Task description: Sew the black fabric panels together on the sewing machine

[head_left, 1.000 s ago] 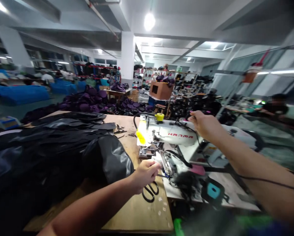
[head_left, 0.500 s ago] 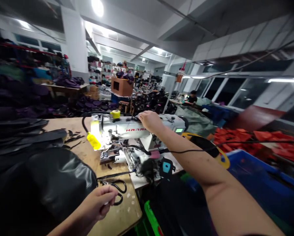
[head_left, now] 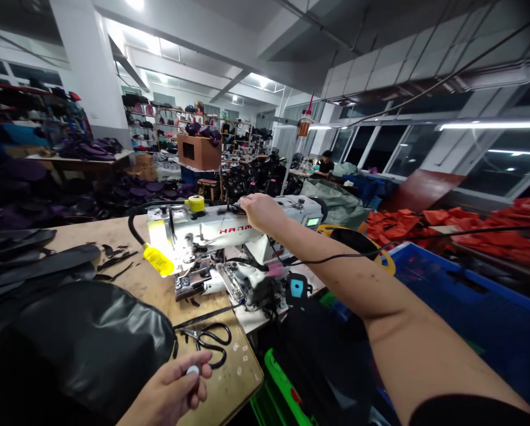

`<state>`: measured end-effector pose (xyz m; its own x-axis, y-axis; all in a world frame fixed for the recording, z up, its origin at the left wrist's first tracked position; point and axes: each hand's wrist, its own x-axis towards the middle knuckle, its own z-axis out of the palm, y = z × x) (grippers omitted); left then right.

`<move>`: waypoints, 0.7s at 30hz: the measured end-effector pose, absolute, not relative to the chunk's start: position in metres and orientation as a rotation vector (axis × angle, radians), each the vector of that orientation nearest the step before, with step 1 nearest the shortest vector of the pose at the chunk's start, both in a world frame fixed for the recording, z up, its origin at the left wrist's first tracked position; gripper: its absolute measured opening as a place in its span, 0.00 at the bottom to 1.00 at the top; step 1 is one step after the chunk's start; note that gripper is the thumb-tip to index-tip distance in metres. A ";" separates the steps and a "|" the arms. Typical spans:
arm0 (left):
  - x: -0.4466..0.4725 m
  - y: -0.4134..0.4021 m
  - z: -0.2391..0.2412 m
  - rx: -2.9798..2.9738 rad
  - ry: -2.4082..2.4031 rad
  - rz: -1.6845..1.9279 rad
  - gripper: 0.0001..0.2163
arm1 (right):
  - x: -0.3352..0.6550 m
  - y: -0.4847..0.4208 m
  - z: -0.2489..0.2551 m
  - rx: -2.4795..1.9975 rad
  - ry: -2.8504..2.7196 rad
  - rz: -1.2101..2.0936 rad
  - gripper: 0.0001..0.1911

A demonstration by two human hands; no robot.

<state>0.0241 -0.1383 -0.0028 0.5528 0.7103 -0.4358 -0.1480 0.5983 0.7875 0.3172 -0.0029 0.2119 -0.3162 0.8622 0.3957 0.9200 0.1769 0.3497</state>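
Observation:
My left hand [head_left: 176,381] is closed in a pinch around a small pale round piece [head_left: 193,370], low over the table's front edge. Just beyond it lie black-handled scissors [head_left: 212,343]. A large shiny black panel [head_left: 100,337] is to the left of that hand. My right hand [head_left: 265,214] reaches onto the top of a white sewing machine [head_left: 291,208], its fingers bent down at a small dark part; what they grip there is hidden. A yellow-wrapped lamp [head_left: 158,260] lights the needle area. A black strip [head_left: 207,316] runs from the panel to the machine.
Black cut pieces [head_left: 65,266] lie stacked at the left of the wooden table [head_left: 149,296]. A blue crate [head_left: 460,313] and orange material [head_left: 407,228] stand at the right. A green crate [head_left: 283,384] is below the table. Another person [head_left: 325,164] sits farther back.
My view has shifted slightly right. The left hand has turned and its fingers have loosened, so the pale round piece shows more. My right hand stays on top of the machine.

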 end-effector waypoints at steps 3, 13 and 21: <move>0.019 -0.139 -0.003 0.810 0.839 0.602 0.31 | 0.311 -0.010 0.214 -1.827 -2.351 -0.865 0.17; 0.002 -0.130 -0.002 0.756 0.903 0.755 0.24 | 0.324 -0.018 0.212 -1.721 -2.466 -0.969 0.28; 0.002 -0.146 0.029 1.015 0.816 0.633 0.11 | 0.330 -0.020 0.220 -1.785 -2.493 -0.753 0.26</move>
